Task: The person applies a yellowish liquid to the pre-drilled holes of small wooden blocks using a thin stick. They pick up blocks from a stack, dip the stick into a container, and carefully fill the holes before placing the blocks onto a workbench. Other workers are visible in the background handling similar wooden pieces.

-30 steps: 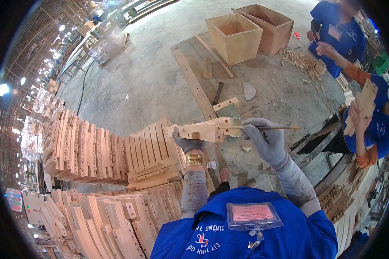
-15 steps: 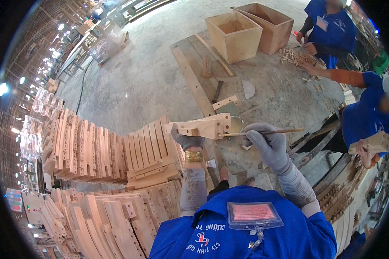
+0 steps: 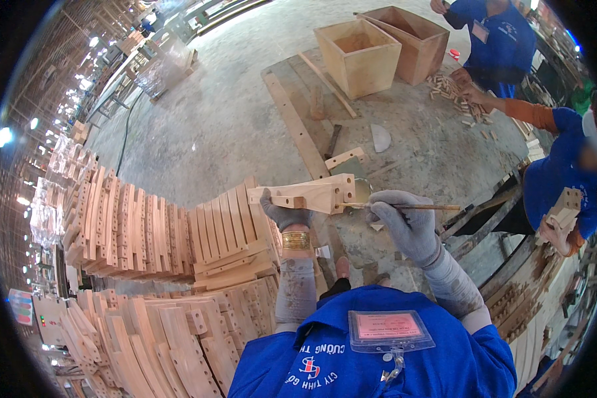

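In a grey glove, my left hand (image 3: 286,213) is wrapped round a pale wooden piece (image 3: 320,197) with drilled holes in its end block. My right hand (image 3: 404,225), gloved too, pinches a thin brown stick (image 3: 426,207). The stick's left tip meets the drilled end of the wood, at or beside a hole; I cannot tell whether it is inside. Just behind that end sits a round container (image 3: 363,191), partly hidden by the wood.
Stacks of drilled wooden parts (image 3: 132,225) stand at the left. Ahead are two wooden boxes (image 3: 358,58), a hammer (image 3: 333,140) and a half-round disc (image 3: 381,138). Two co-workers in blue stand at the right, near a pile of wooden dowels (image 3: 454,93); one holds a wooden part (image 3: 564,209).
My right hand and the stick have shifted slightly left, and the stick lies flatter. The wooden piece has barely moved. At the far right, a co-worker's hand has lifted away from the dowel pile.
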A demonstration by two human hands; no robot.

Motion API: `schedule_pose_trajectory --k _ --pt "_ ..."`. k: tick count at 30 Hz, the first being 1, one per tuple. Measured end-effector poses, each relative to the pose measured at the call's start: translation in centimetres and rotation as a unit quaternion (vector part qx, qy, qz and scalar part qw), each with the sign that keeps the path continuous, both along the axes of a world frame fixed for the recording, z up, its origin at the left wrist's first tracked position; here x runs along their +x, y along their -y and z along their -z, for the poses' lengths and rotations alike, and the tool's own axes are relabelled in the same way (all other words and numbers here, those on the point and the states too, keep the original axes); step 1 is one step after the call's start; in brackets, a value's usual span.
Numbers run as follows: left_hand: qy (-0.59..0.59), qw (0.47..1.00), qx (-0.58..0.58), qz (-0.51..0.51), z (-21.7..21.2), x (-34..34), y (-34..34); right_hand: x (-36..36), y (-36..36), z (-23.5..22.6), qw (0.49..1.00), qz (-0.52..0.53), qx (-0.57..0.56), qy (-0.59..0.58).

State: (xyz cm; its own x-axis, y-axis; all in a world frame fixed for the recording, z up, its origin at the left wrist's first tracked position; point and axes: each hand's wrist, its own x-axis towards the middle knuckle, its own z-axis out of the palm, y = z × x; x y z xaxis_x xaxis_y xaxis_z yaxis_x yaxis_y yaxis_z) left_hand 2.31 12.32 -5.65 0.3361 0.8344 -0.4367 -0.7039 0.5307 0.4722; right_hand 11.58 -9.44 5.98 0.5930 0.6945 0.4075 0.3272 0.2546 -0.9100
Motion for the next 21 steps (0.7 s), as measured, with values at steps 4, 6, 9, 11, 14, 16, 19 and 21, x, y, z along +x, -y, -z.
schedule_pose_trajectory --k 4,6,9,11,14,16,19,21 --pt "-0.026 0.999 0.026 -0.023 1.6 -0.1 -1.0 0.0 1.1 -0.8 0.999 -0.012 -0.047 0.011" --pt "-0.013 0.999 0.026 -0.014 2.0 -0.4 -1.5 -0.4 1.2 -1.0 0.996 -0.005 0.011 -0.09" --pt "-0.01 0.999 0.038 0.001 2.1 -0.7 -1.5 0.0 1.1 -1.1 0.99 0.008 0.057 -0.13" --pt "-0.015 0.999 0.042 0.004 1.8 0.0 -1.2 0.7 1.0 -1.1 0.993 0.021 0.053 -0.107" --pt "-0.022 0.999 0.039 -0.018 1.0 0.1 -0.7 1.0 0.7 -1.3 0.998 0.017 0.024 -0.055" --pt "-0.02 0.999 0.029 -0.021 0.4 0.3 -0.3 1.1 0.3 -1.3 1.0 0.01 0.015 -0.016" --pt "-0.027 0.998 0.055 -0.018 0.0 0.1 -0.2 1.8 0.0 -1.4 0.995 0.012 -0.008 0.098" --pt "-0.021 0.999 0.03 -0.021 -0.3 0.1 -0.1 1.6 0.0 -1.0 0.998 0.017 -0.015 0.053"
